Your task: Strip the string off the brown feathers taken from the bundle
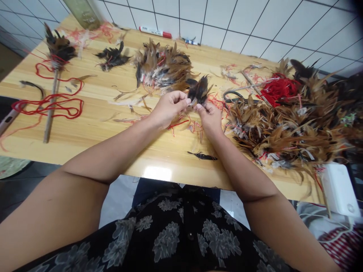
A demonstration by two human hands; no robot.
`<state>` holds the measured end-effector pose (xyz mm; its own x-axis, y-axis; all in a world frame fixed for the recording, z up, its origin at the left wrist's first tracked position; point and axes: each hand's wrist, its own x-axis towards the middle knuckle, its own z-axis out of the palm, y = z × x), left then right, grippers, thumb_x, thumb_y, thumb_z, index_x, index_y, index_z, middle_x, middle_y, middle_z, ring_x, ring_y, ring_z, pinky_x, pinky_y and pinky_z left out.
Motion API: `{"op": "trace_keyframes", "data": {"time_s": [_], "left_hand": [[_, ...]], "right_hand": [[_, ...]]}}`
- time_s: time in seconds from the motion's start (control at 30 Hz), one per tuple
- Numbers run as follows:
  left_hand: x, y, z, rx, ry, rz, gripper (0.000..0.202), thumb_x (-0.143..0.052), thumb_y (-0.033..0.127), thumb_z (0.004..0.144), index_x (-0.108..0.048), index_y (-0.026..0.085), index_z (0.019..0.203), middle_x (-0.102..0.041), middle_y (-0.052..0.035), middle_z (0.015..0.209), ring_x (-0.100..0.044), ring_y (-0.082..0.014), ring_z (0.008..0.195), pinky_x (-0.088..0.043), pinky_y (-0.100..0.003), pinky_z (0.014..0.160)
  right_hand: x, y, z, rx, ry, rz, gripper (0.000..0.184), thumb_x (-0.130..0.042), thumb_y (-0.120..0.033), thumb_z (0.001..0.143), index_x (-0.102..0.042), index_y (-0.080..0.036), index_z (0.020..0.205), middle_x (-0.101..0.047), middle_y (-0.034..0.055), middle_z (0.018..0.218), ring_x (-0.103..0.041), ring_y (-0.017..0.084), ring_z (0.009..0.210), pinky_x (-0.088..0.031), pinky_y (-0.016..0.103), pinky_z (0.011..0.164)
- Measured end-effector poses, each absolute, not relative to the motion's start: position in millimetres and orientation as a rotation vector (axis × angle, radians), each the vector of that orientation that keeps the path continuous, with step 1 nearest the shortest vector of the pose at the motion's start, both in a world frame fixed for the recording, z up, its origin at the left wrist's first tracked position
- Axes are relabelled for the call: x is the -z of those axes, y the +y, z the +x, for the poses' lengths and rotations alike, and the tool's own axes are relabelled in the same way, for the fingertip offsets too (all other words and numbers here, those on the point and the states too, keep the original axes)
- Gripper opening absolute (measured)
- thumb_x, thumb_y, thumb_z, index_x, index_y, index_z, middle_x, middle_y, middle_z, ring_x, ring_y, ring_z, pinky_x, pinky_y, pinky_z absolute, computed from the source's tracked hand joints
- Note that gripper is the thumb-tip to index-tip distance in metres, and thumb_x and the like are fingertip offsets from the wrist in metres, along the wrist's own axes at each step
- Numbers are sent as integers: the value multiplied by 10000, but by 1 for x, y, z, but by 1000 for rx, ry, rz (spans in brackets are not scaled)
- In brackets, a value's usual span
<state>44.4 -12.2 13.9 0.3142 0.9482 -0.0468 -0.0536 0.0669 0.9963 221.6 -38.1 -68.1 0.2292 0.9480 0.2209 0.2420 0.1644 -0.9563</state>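
Note:
Between my two hands, above the middle of the table, a small bunch of dark feathers [200, 90] stands with its tips pointing away from me. My left hand [172, 107] pinches its base from the left, thumb against curled fingers. From the right, my right hand [210, 116] grips the same base with thumb and fingers. Just beyond my left hand lies a pile of brown feathers [167, 66]. Close to my right hand are scraps of red string [217, 102] and a larger heap of brown feathers [278, 128].
At the left, a stick [52, 107] has feathers bound at its top, with red cord [68, 107] around it. A small dark feather clump [112, 58], a red marker [154, 32], black-handled scissors [232, 96], red string [279, 90] and a white device [340, 189] also lie about.

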Motion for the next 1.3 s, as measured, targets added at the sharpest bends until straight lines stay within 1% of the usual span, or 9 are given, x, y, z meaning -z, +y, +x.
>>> {"op": "trace_keyframes", "data": {"time_s": [0.3, 0.47, 0.57, 0.67, 0.8, 0.93, 1.0, 1.13, 1.3], "left_hand": [[-13, -15, 45, -831, 1058, 1323, 429, -706, -130, 966, -583, 195, 716, -632, 42, 574, -494, -84, 505, -354, -174, 511], [-11, -14, 44, -804, 1054, 1351, 442, -749, -140, 938, -577, 196, 708, -656, 35, 588, -538, -86, 507, -377, -183, 523], [-13, -14, 44, -794, 1069, 1311, 439, -722, -137, 970, -590, 188, 707, -674, 21, 603, -577, -90, 517, -406, -188, 538], [-15, -15, 44, -797, 1070, 1294, 425, -733, -137, 971, -613, 176, 709, -684, 15, 616, -603, -88, 538, -423, -182, 556], [-18, -16, 43, -802, 1051, 1270, 414, -788, -101, 984, -644, 160, 697, -683, 14, 612, -572, -66, 519, -413, -166, 554], [-21, -15, 43, -786, 1052, 1228, 464, -739, -36, 1081, -644, 156, 670, -704, -18, 625, -580, -73, 523, -436, -171, 559], [-20, -14, 44, -786, 1051, 1218, 464, -777, 24, 1102, -636, 162, 682, -713, -25, 636, -584, -78, 518, -444, -175, 553], [-12, -11, 43, -809, 1032, 1244, 434, -902, 89, 1032, -627, 174, 707, -684, -3, 610, -575, -79, 502, -440, -169, 531], [-4, -9, 41, -834, 1016, 1286, 404, -874, -34, 898, -608, 188, 690, -639, 24, 592, -544, -91, 519, -416, -190, 526]], "right_hand": [[76, -33, 219, -701, -1278, -1394, 549, -853, -622, 1000, -566, -251, 714, -508, -43, 730, -485, 154, 761, -417, 340, 767], [63, -37, 217, -643, -1360, -1452, 597, -882, -475, 1012, -465, -248, 651, -461, -43, 717, -487, 151, 775, -422, 338, 783], [59, -39, 216, -613, -1383, -1486, 582, -888, -367, 1000, -450, -244, 638, -450, -46, 719, -481, 146, 768, -415, 333, 778], [59, -40, 215, -590, -1381, -1493, 561, -894, -335, 986, -460, -242, 643, -453, -50, 723, -471, 140, 758, -411, 326, 762], [62, -39, 216, -583, -1384, -1484, 536, -886, -407, 1008, -496, -244, 679, -477, -46, 740, -490, 151, 777, -456, 333, 791], [62, -40, 217, -631, -1357, -1479, 550, -878, -512, 1022, -521, -252, 695, -523, -25, 769, -549, 182, 839, -561, 381, 903], [61, -41, 216, -650, -1345, -1473, 560, -879, -561, 1014, -530, -259, 698, -531, -14, 772, -582, 204, 884, -596, 409, 958], [59, -43, 215, -654, -1356, -1478, 600, -885, -610, 1002, -507, -268, 685, -537, 2, 775, -612, 231, 934, -617, 437, 1010], [60, -42, 215, -645, -1373, -1480, 637, -868, -658, 1002, -483, -267, 679, -528, -2, 764, -587, 212, 890, -601, 410, 953]]}}
